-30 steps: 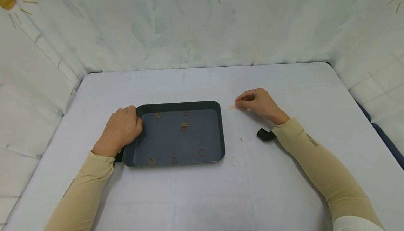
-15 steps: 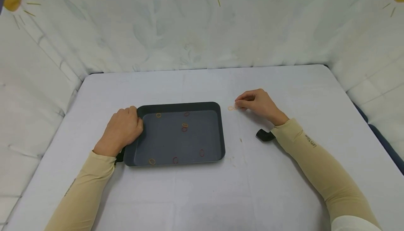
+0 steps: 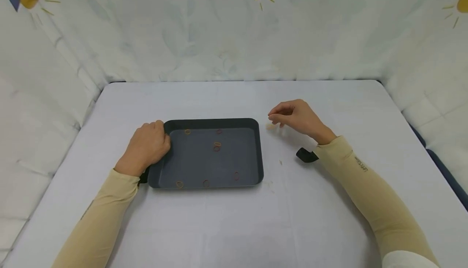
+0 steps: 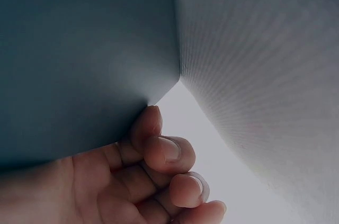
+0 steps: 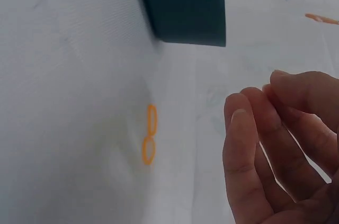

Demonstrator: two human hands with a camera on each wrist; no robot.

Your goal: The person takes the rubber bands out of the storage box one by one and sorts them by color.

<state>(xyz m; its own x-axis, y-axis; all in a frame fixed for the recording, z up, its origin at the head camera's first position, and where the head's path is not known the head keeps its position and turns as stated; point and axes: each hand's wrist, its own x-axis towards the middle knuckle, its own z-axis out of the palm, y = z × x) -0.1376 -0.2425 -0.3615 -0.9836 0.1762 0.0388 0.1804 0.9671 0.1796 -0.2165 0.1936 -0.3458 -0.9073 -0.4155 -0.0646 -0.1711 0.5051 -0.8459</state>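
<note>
My left hand (image 3: 146, 146) grips the left rim of a dark grey rectangular tray (image 3: 190, 162), its fingers bent under the wall in the left wrist view. Several small rubber bands lie scattered in the tray, among them an orange band (image 3: 187, 131) and a red band (image 3: 236, 176). Just right of the tray, my right hand (image 3: 301, 117) hovers over the table with loosely bent fingers. Nothing shows between its fingertips (image 5: 240, 115). Below them on the cloth lie two orange rubber bands (image 5: 152, 121), end to end; they look blurred in the head view.
A white cloth (image 3: 234, 227) covers the table. Black devices show under both wrists, the right device (image 3: 306, 155) close to the table. Small brownish marks (image 3: 280, 162) dot the cloth right of the tray. A pale printed curtain (image 3: 226, 36) hangs behind the far edge.
My right hand has risen a little off the cloth and shifted slightly left, leaving the two orange bands lying there. The left hand keeps its grip on the tray. The head view has tilted slightly.
</note>
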